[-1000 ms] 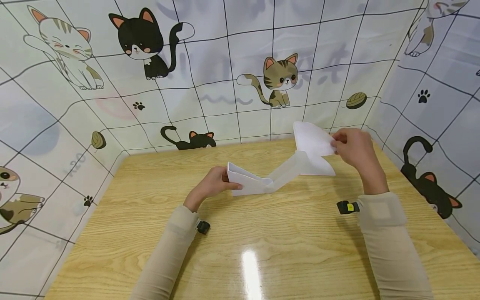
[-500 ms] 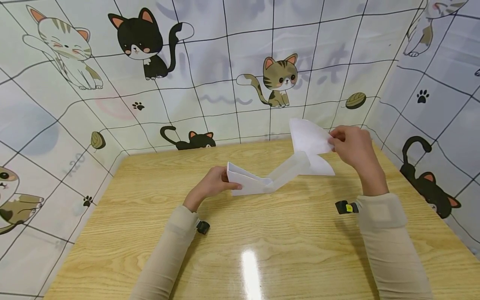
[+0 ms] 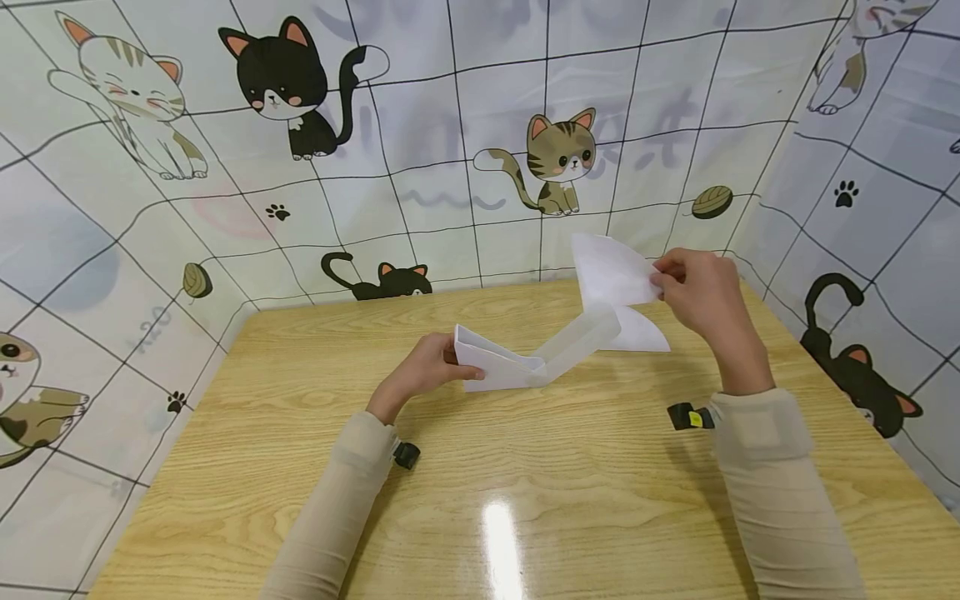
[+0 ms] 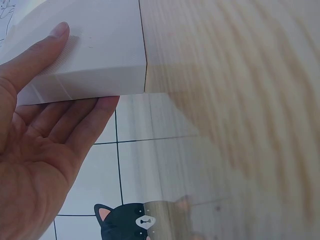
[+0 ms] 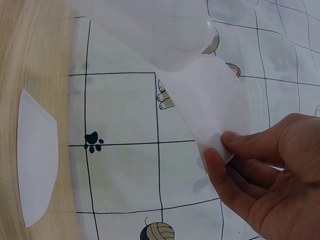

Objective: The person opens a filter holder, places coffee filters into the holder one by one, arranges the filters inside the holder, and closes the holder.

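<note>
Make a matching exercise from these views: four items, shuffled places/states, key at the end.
Column 1
1. Translucent strip
2. Left hand
3. Table
4. Right hand

Column 2
A. Pinching the edge of a thin white sheet
B. Slanting, in the head view, between the boxy white piece and the thin white sheet
C. Thumb on top of the boxy white piece, fingers beneath
D. Light brown, wood-grained

Pairs: 1-B, 2-C, 3-D, 4-A
</note>
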{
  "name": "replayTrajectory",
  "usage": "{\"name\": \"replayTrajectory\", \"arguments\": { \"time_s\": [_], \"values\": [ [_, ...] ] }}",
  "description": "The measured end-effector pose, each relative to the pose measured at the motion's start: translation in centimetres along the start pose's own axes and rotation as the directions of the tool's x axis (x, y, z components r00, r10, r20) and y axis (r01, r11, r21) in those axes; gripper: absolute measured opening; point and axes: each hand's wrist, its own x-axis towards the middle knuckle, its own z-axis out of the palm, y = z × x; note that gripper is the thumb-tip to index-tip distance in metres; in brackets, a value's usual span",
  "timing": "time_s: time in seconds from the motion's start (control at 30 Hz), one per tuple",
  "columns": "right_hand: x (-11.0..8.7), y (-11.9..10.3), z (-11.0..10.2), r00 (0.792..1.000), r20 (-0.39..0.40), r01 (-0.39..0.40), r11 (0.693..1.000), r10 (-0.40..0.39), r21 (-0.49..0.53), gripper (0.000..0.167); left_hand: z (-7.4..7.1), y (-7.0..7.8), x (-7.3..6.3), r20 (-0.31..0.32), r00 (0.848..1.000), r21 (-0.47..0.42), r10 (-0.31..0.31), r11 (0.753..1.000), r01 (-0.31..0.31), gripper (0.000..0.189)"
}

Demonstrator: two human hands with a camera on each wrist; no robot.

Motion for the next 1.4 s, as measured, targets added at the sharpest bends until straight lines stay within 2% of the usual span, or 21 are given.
{"name": "replayTrajectory", "arguments": {
  "time_s": [0.3, 0.63, 0.9, 1.4],
  "values": [
    [-0.1, -0.5, 0.3, 0.997, -0.049, 0.057, 0.998, -0.057, -0.005, 0.018, 0.0, 0.1, 0.1, 0.007, 1.000, 0.002, 0.006, 1.000, -0.006, 0.034],
    [-0.4, -1.1, 0.3, 0.994, -0.065, 0.086, 0.996, -0.084, 0.022, 0.017, 0.0, 0.3, 0.3, 0.014, 1.000, 0.001, 0.009, 1.000, -0.009, 0.034],
    [-0.7, -2.0, 0.5, 0.986, -0.089, 0.141, 0.990, -0.139, 0.017, 0.016, 0.0, 0.2, 0.2, 0.014, 1.000, -0.003, 0.013, 1.000, -0.013, 0.035],
    [-1.2, -3.8, 1.8, 0.972, -0.074, 0.222, 0.975, -0.221, 0.006, 0.013, 0.0, -0.1, 0.1, 0.005, 1.000, -0.008, 0.011, 1.000, -0.010, 0.038]
  ]
}}
